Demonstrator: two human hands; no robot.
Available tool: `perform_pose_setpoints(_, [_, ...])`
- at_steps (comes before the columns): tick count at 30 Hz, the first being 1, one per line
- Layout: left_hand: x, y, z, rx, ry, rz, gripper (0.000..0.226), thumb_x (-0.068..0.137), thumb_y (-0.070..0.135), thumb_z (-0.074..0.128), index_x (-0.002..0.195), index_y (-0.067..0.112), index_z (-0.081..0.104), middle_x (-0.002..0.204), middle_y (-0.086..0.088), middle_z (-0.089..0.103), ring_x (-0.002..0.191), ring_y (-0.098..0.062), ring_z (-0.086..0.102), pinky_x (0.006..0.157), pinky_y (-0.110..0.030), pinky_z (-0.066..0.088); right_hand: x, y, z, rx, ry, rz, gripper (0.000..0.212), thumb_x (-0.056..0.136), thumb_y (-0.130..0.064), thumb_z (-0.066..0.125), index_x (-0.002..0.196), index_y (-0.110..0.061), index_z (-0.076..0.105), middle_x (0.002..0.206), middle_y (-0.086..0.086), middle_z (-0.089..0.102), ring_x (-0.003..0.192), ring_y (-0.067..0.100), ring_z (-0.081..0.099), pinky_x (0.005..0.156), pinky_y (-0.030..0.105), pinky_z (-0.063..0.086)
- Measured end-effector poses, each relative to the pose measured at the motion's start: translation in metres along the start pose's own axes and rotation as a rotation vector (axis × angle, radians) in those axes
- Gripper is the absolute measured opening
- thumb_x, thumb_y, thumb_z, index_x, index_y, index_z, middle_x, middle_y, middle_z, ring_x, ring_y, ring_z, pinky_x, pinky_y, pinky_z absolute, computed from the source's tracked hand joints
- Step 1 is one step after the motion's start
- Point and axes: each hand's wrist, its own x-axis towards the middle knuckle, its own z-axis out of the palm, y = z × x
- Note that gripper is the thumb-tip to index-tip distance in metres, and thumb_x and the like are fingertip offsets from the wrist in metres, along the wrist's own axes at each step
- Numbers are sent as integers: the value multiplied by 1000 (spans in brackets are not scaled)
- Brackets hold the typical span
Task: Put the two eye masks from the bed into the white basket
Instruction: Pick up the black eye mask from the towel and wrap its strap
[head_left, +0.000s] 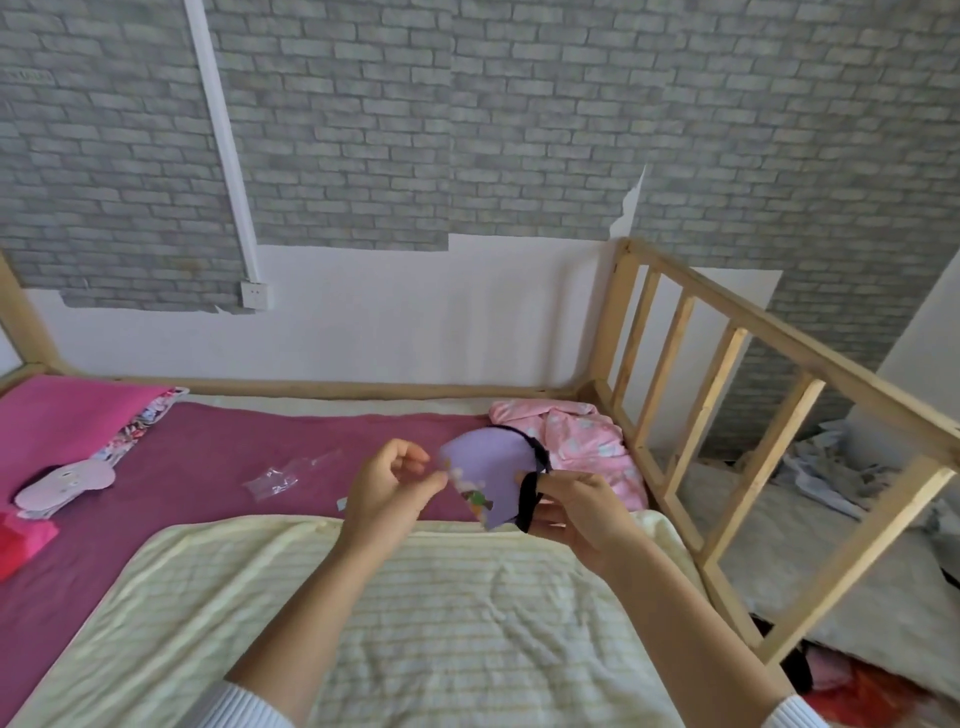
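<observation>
Above a wooden-railed bed set against a brick-papered wall, a person holds a purple eye mask up in both hands over a pale yellow striped blanket. Across the magenta sheet, at about nine o'clock from the hands and well apart from them, a second, pink eye mask lies flat near the pillow; a crumpled pink garment sits at two o'clock by the rail, and a clear plastic wrapper lies on the sheet between mask and hands. No white basket appears in view. The right hand pinches the purple mask at its three o'clock edge, thumb through or against the black strap. The left hand pinches the opposite edge at nine o'clock, fingers curled, the printed face turned toward the person. To do this step well, the strap likely should be gathered into one hand so it does not snag, freeing the other hand for the pink mask before seeking the basket.
</observation>
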Motion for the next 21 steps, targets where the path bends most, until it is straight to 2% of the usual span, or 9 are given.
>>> perform_pose_setpoints(1, [-6, -4, 7, 19, 34, 75, 14, 71, 17, 77, 77, 20, 64, 71, 8, 64, 66, -10, 59, 67, -30, 48, 2, 1, 2, 69, 30, 23, 10, 82, -10, 66, 81, -3, 72, 82, 16, 60, 77, 32, 59, 76, 42, 56])
perform_pose_setpoints(3, [-23, -10, 23, 60, -35, 164, 8, 71, 26, 74, 71, 21, 67, 57, 10, 62, 54, -2, 54, 57, -22, 44, 4, 5, 11, 196, 62, 73, 9, 85, -8, 62, 80, -5, 70, 76, 12, 57, 72, 31, 58, 74, 43, 54])
perform_pose_setpoints(5, [-36, -16, 39, 130, -111, 178, 15, 72, 39, 74, 77, 25, 75, 50, 8, 57, 46, -2, 48, 49, -18, 37, 6, 14, 23, 256, 65, 117, 5, 85, -7, 62, 82, -4, 64, 72, 10, 56, 70, 28, 59, 73, 43, 54])
perform_pose_setpoints(7, [-42, -22, 49, 178, -76, 162, 22, 75, 45, 73, 82, 25, 78, 48, 4, 55, 45, -9, 48, 47, -21, 33, 6, 23, 34, 273, 54, 138, 7, 84, -8, 62, 87, -2, 62, 77, 13, 58, 76, 31, 59, 70, 41, 52])
perform_pose_setpoints(11, [-48, -36, 44, 139, -17, 16, 21, 79, 36, 75, 75, 15, 77, 61, -4, 70, 55, -18, 58, 56, -34, 44, 7, 42, 47, 270, -38, 166, 12, 82, -7, 61, 72, -8, 68, 73, 10, 62, 70, 27, 62, 57, 32, 57])
perform_pose_setpoints(13, [-53, -47, 29, 90, -25, -68, 16, 77, 34, 77, 74, 18, 77, 57, 3, 68, 50, -11, 55, 52, -26, 41, 11, 52, 47, 261, -90, 177, 22, 82, -5, 60, 64, -10, 71, 68, 7, 68, 68, 22, 68, 66, 36, 60])
perform_pose_setpoints(15, [-62, -60, 6, 61, -20, -139, 11, 77, 30, 76, 71, 21, 75, 54, 7, 66, 45, -8, 61, 46, -15, 40, 14, 63, 47, 231, -88, 199, 19, 83, -4, 60, 68, -9, 71, 71, 8, 72, 72, 21, 72, 71, 38, 60])
perform_pose_setpoints(17, [-75, -71, -22, 29, -13, -228, 10, 80, 26, 74, 72, 22, 73, 64, 5, 73, 53, -14, 71, 43, -15, 42, 13, 75, 56, 144, -64, 234, 12, 82, -6, 63, 73, -9, 70, 69, 6, 71, 69, 19, 71, 66, 32, 54])
perform_pose_setpoints(21, [-108, -84, -86, -13, 103, -337, 8, 84, 21, 69, 77, 17, 71, 76, -5, 78, 62, -19, 76, 44, -16, 46, -6, 102, 105, -91, -144, 270, 7, 80, -14, 68, 74, -10, 67, 60, 3, 61, 52, 14, 59, 52, 27, 41])
